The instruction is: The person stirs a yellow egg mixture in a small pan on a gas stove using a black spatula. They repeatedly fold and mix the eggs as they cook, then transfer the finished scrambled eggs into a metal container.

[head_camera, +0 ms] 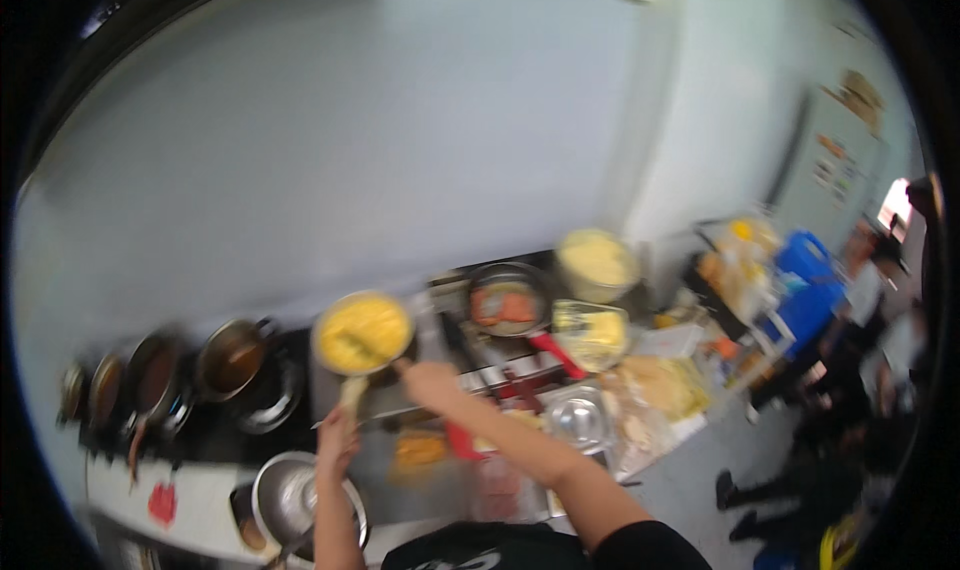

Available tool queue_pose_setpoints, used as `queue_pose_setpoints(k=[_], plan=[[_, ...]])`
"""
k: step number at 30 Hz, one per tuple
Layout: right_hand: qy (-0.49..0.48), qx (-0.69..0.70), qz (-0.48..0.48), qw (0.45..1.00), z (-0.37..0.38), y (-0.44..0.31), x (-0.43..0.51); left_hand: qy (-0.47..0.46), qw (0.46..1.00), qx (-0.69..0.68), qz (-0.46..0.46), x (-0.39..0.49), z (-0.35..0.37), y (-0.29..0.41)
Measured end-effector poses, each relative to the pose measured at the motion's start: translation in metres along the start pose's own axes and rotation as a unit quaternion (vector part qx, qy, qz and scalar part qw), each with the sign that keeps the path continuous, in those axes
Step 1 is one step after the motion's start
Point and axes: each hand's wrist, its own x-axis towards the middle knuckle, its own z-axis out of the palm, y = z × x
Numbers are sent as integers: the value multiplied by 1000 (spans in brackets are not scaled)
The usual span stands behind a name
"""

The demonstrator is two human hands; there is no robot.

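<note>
A pan of yellow food (pixel 363 333) sits before me near the wall, its light-coloured handle pointing towards me. My left hand (pixel 339 439) is closed round that handle. On the pan's right side, my right hand (pixel 426 384) grips a utensil whose far end lies in the yellow food; blur hides what kind it is. Below my right forearm, a patch of orange-yellow food (pixel 420 450) lies on the metal surface. A metal bowl (pixel 270 487) stands under my left forearm, with a dark-handled utensil at its lower edge.
Several pots, including one with brown liquid (pixel 232 360), line the stove at left. Rightward are a frying pan with orange food (pixel 507 300), a large pot of pale food (pixel 598 264), a tray of yellow pieces (pixel 592 333) and a metal container (pixel 577 418). People (pixel 810 465) are at far right.
</note>
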Motion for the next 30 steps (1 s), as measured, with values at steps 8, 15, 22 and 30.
queue_pose_setpoints(k=[8,15,22,30], plan=[[-10,-39,-58,997,16,-5,9,71,993,83,-43,-10,15,20],[56,-57,-22,997,4,20,-4,86,985,139,-54,-12,18,26],[91,-67,-2,994,-6,34,2,75,985,142,-58,-16,17,30],[100,-59,24,993,-6,35,12,90,981,165,-52,-12,13,26]])
